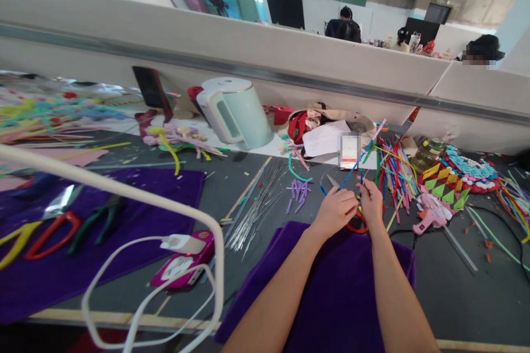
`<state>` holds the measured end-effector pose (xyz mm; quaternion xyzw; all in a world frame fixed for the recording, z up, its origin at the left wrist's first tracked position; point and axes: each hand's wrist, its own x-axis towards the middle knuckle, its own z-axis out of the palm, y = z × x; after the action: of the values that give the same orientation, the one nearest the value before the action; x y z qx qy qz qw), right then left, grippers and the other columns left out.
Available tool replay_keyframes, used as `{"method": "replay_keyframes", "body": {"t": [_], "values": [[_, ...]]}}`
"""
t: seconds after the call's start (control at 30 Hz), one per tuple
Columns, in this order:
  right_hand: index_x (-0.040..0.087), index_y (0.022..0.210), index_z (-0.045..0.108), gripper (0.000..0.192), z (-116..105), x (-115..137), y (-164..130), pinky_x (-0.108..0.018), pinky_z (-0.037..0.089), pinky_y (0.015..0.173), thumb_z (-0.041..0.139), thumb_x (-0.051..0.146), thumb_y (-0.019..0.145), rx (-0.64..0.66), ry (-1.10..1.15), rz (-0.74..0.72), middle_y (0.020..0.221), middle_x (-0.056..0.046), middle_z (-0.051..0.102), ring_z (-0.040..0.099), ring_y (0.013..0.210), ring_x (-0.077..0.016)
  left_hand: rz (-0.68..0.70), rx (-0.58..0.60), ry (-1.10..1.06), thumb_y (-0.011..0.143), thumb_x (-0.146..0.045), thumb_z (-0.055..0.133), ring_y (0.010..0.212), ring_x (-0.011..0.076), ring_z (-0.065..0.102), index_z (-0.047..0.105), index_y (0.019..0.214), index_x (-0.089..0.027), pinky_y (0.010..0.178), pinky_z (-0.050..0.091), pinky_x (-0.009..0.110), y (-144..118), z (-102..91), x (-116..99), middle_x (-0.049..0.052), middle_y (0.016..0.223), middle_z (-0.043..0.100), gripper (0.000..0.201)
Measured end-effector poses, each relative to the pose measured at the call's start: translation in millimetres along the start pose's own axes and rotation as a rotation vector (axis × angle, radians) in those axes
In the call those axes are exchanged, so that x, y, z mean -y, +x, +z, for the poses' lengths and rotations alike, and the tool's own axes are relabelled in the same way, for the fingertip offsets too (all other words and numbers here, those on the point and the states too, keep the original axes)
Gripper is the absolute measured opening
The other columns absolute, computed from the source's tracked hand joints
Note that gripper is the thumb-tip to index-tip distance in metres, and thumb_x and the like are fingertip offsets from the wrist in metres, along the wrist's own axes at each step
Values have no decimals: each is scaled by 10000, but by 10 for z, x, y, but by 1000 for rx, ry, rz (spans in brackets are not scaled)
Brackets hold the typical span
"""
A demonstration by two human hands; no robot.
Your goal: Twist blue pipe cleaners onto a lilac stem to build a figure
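My left hand (337,210) is closed, its fingers pinching a thin blue stem (351,171) that looks like a pipe cleaner and slants up to the right. Close beside it, my right hand (371,199) pinches an upright blue end with thumb and forefinger. Whether both ends belong to one bent stem I cannot tell. Scissors with red handles (356,228) lie beneath the hands, partly hidden by them. Under my forearms is a folded purple cloth (339,287). Short purple pieces (298,192) and a bundle of thin silver wires (260,204) lie left of my hands.
A bunch of coloured stems (397,171) and a pink glue gun (433,214) lie to the right. At the back stand a pale kettle (238,113) and a low partition (265,60). A white cable (219,265) crosses the left foreground near a pink power bank (186,265).
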<state>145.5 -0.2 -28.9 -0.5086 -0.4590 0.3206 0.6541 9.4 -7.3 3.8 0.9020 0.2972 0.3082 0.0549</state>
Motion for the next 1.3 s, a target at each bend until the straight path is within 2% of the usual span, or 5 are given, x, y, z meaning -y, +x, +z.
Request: {"method": "replay_keyframes", "body": {"t": [0.23,0.57,0.73,1.07,1.3], "values": [[251,1275,481,487,52,187,-80,-270,460,801,547,244,792,-60,84,-80,932,-14,651,590,825,-118,28,68,171,850,-199,502,766,171,510,596,735,-183,739,333,336,-19,60,63,29,758,569,149],[262,880,717,168,112,256,-145,-365,421,928,572,308,810,-27,-122,-209,1223,-75,469,535,946,-169,-81,34,264,856,-182,481,790,204,525,587,753,-172,671,302,352,-35,56,110,62,775,591,148],[269,853,697,164,217,346,-279,-370,465,854,554,345,826,9,59,-190,905,-53,631,577,890,-194,-222,-52,298,868,-192,454,742,191,523,585,712,-182,661,282,344,-76,40,245,57,746,586,203],[168,760,605,235,267,378,-281,-242,467,564,512,367,844,-255,297,-40,720,-23,642,565,572,-105,-422,-206,268,879,-237,457,729,192,532,593,698,-177,650,295,322,-130,-49,366,53,729,577,234],[167,764,561,239,196,255,-154,-212,439,531,598,402,771,-274,529,133,693,-8,633,548,550,-84,-517,-386,55,882,-275,464,747,171,549,640,863,-189,678,353,288,-105,-98,343,41,801,597,197]]}}
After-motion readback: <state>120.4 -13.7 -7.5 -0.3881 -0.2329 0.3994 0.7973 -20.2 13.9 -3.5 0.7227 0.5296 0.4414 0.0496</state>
